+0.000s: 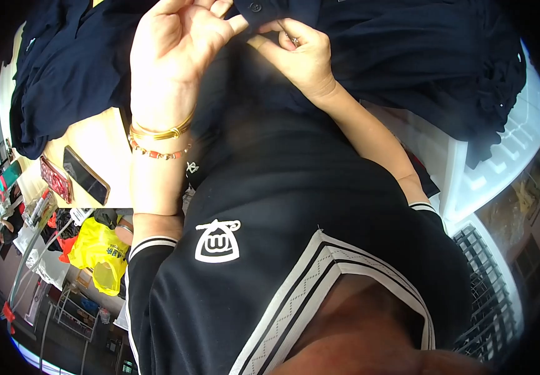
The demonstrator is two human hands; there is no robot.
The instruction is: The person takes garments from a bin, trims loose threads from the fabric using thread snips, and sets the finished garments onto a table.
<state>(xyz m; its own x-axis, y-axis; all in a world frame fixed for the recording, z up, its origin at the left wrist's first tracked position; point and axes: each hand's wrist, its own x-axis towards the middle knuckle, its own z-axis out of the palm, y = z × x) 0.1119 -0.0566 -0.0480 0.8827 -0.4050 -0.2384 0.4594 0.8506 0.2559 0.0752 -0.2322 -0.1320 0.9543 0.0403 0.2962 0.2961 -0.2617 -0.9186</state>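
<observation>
Between left fingers (237, 25) and right fingers (273, 51) lies a buttoned navy garment (267, 11).

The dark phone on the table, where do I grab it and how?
Pinch the dark phone across its two long edges at the near end, likely coming from the near side: it lies flat, that end is close to the edge of the pale table, and its gap from the red patterned thing widens there.

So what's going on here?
A person is handling a dark garment with a button. The right hand seems to pinch its edge; the left hand runs partly out of view, so its grip is unclear. Dark cloth lies on either side, and a phone rests on the table at left.
</observation>
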